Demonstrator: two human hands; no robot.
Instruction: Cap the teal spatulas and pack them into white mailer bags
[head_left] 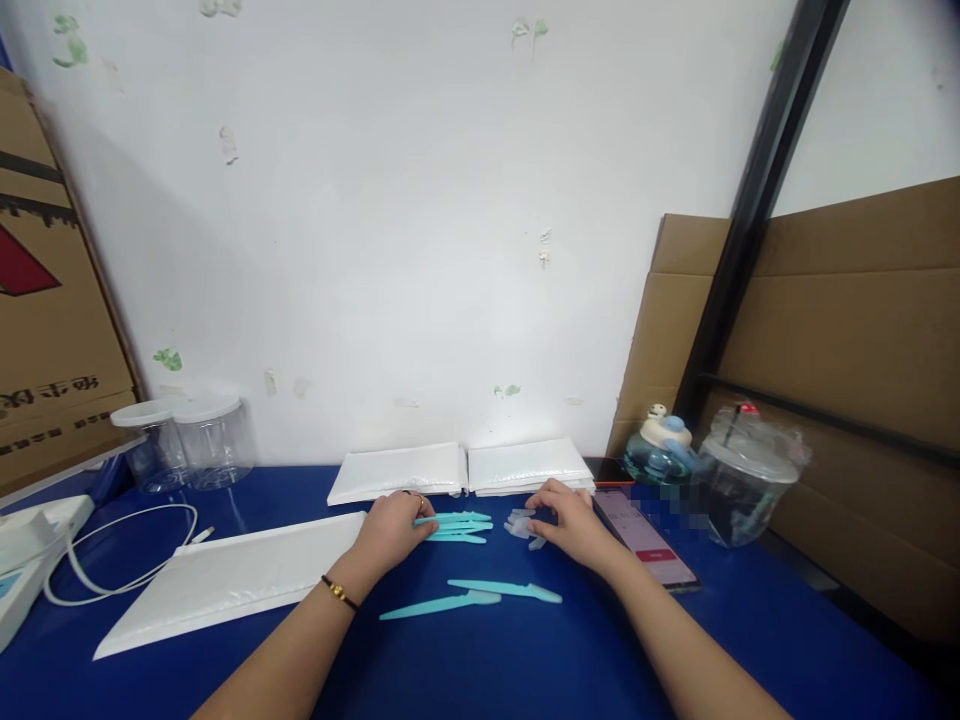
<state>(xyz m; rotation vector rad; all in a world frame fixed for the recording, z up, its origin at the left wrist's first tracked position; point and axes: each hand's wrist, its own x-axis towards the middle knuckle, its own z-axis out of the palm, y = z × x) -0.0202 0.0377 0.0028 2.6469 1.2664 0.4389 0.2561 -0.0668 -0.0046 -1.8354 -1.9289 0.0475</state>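
Several turquoise eyebrow razors (461, 526) lie bunched on the blue tabletop, their blade ends to the right. The thumb and fingers of my left hand (397, 530) close around the left ends of this bunch, which they partly hide. Just right of it is a small heap of translucent plastic blade caps (519, 523). My right hand (571, 522) reaches over the heap, with thumb and forefinger apart at its edge. Nearer to me, a turquoise razor (504, 588) and another razor (439, 605) rest with their ends close together.
Stacked white padded envelopes (397, 472) line the wall; a larger white envelope (247, 565) lies left. A phone (646, 540), a lidded plastic cup (746, 480) and a teal figurine jar (660, 447) stand right. Clear jars (214, 445), a white cable (139, 508) and a power strip (52, 535) are left.
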